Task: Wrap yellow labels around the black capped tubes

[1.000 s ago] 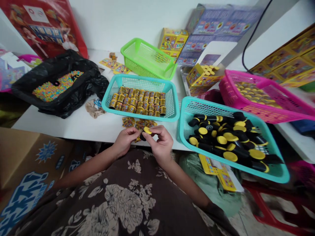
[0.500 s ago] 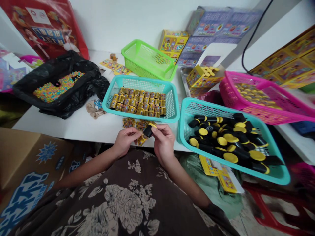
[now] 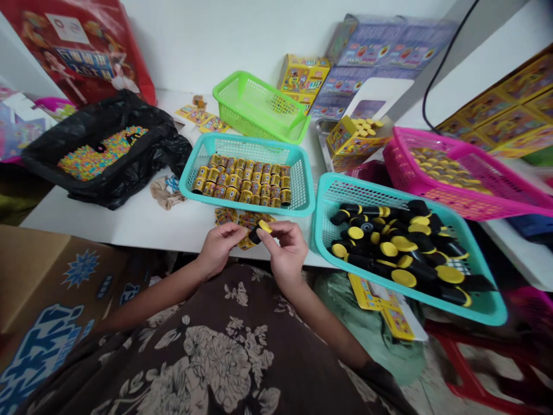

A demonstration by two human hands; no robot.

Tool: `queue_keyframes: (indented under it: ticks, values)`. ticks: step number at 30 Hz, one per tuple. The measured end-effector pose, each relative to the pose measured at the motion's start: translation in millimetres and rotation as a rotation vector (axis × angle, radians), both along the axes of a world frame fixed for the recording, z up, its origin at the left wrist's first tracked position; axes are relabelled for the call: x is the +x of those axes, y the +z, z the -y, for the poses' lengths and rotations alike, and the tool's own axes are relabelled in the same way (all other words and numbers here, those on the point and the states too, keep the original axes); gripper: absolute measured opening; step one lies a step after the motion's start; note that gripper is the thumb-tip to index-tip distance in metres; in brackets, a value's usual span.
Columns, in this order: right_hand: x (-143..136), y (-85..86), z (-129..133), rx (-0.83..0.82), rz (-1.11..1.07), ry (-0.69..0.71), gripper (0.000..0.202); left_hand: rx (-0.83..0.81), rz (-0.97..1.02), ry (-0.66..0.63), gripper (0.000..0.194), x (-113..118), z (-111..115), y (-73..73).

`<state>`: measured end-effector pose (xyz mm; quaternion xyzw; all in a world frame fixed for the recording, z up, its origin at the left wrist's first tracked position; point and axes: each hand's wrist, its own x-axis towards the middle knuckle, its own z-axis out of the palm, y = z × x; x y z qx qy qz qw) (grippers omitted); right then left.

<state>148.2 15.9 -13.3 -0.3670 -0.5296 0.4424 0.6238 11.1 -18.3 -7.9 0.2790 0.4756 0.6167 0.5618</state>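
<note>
My right hand [image 3: 288,251] pinches a small black canister [image 3: 254,236] by its yellow cap [image 3: 265,226], with the canister tilted and its black end toward my left fingers. Thumb and forefinger of my left hand [image 3: 221,246] are pressed together close beside the canister; whatever they hold is too small to make out. Below and behind the fingers, on the table edge, lie printed yellow labels [image 3: 226,216], partly hidden by my hands. Just beyond stands a turquoise basket [image 3: 311,199] with rows of canisters wrapped in gold printed labels [image 3: 246,185].
At right, another turquoise basket [image 3: 317,230] holds loose black canisters with yellow caps [image 3: 389,249]. Behind it are a pink basket [image 3: 510,202] and an open yellow box [image 3: 356,138]. A green basket [image 3: 259,124] stands behind, a black-bag-lined bin [image 3: 147,144] of coloured pellets at left.
The canister has been turned in my right fingers, so its yellow cap now faces up and right. My left fingertips have come a little nearer to it.
</note>
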Motion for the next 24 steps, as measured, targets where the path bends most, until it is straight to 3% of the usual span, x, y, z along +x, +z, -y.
queue_keyframes:
  ticks: [5,24]
  values:
    - [-2.0,-6.6,-7.4,-0.127,-0.098,0.016,0.025,0.033,0.054,-0.026,0.028,-1.4,0.8,-3.7]
    - [-1.4,-7.4,-9.3,-0.116,-0.12,-0.04,0.024,0.079,0.16,-0.078,0.033,-8.1,-1.7,-7.2]
